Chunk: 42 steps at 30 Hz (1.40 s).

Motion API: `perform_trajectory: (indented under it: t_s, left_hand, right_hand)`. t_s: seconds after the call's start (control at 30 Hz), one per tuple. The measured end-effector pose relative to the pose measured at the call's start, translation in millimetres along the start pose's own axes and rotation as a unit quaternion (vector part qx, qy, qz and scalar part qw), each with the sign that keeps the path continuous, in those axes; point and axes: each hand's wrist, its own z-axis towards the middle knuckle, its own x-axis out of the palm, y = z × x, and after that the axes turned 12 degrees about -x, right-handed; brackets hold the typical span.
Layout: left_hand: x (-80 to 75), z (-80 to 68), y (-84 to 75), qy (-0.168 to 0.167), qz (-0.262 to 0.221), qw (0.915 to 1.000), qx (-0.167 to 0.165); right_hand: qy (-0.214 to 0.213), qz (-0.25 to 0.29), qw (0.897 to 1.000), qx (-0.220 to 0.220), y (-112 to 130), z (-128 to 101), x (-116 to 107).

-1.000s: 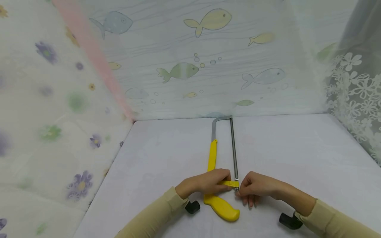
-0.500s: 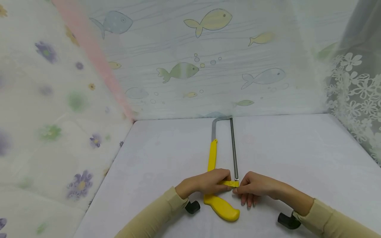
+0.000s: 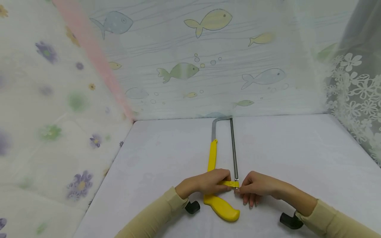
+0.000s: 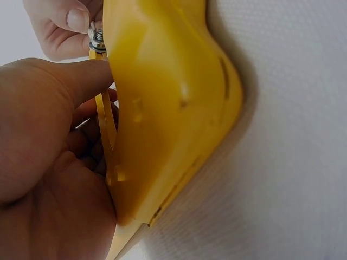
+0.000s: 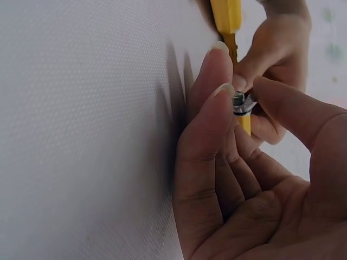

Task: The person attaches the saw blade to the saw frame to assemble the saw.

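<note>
A hacksaw with a yellow handle point(image 3: 223, 208) and grey front bow lies flat on the white table, its dark blade point(image 3: 234, 148) to the right. My left hand point(image 3: 209, 181) grips the yellow frame just above the handle, with thumb and fingers about the short yellow arm point(image 3: 230, 183) that bears the blade's near end. At the tip of that arm sits a small metal wing nut point(image 5: 243, 102) on a threaded bolt. My right hand point(image 3: 258, 185) pinches this nut between thumb and index finger, seen closely in the right wrist view. Its other fingers curl loosely near the table.
A white cloth covers the table point(image 3: 297, 148). Behind it hangs a fish-print curtain point(image 3: 178, 49), which the saw's front end nearly meets. Flowered fabric point(image 3: 59, 132) stands at the left, lace point(image 3: 363, 92) at the right. Black wrist cameras point(image 3: 291, 220) hang under both wrists.
My right hand shifted slightly left over the wing nut, then back right, its fingers turning a little. The left hand and the hacksaw have stayed in place.
</note>
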Motion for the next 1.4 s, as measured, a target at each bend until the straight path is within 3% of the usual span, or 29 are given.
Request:
perform_trajectory:
  t_s: [0.87,1.4]
  left_hand:
    - [-1.1,1.0,-0.5,0.005,-0.002,1.0,-0.002]
    - [-1.2,-0.2,-1.1,0.006,-0.005,1.0,-0.005]
  right_hand:
    - [-0.008,-0.002,1.0,-0.018,0.5,-4.2,-7.1]
    - [0.017,0.01,1.0,-0.012,0.5,-0.8,-1.6]
